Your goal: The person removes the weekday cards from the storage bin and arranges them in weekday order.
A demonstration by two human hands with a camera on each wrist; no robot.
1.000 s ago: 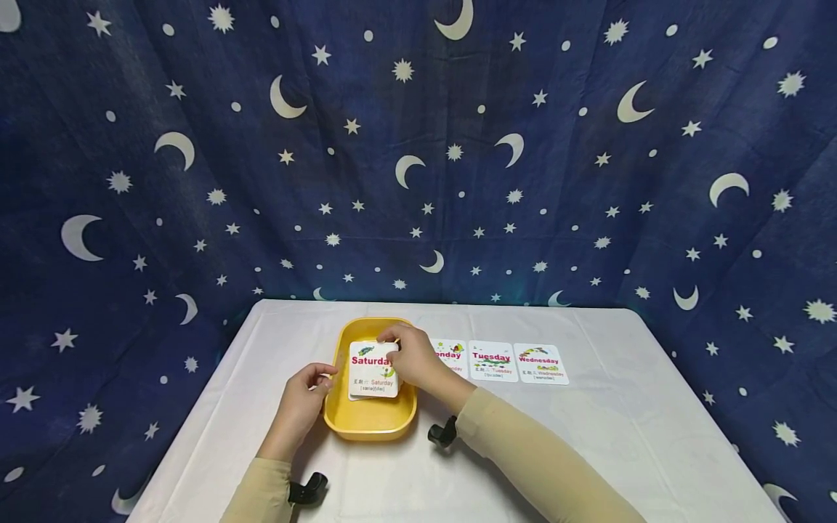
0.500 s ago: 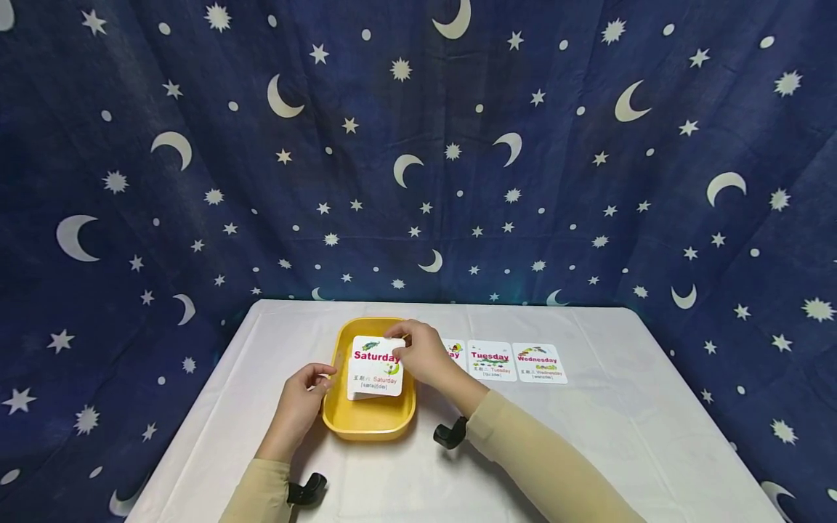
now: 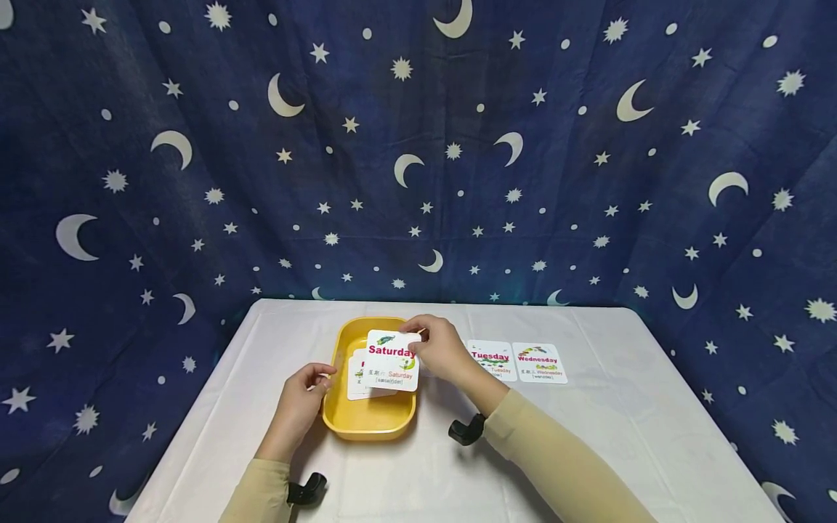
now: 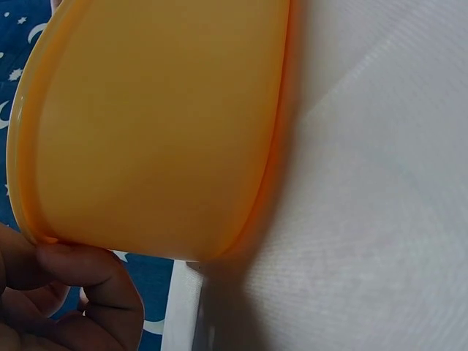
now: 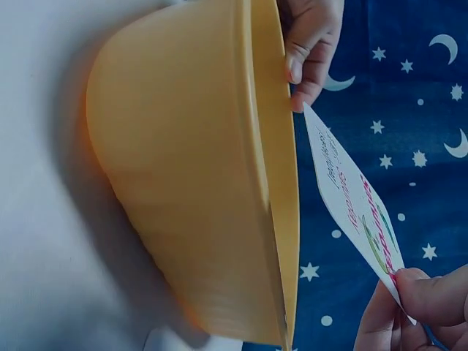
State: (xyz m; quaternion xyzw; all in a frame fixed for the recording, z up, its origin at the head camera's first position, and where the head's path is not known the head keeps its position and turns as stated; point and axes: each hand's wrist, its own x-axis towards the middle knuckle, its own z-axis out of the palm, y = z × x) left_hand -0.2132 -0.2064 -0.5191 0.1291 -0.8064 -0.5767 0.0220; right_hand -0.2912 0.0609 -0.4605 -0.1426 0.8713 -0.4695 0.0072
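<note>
My right hand pinches the upper right corner of a white "Saturday" flashcard, thumb and fingers on either side. The card is raised at a tilt over the right part of a yellow plastic basin; the right wrist view shows this card above the basin rim. Inside the basin lies another white card, partly covered by the raised one. My left hand grips the basin's left rim, and the left wrist view has the thumb and fingers at that edge.
To the right of the basin, a "Tuesday" card and a "Wednesday" card lie side by side on the white tablecloth. My right hand and forearm hide the Monday card. A dark blue curtain with moons and stars hangs behind.
My right hand has lifted the Saturday card off the one beneath and moved it right, uncovering part of the lower card and covering the Monday card. My left hand stays at the rim.
</note>
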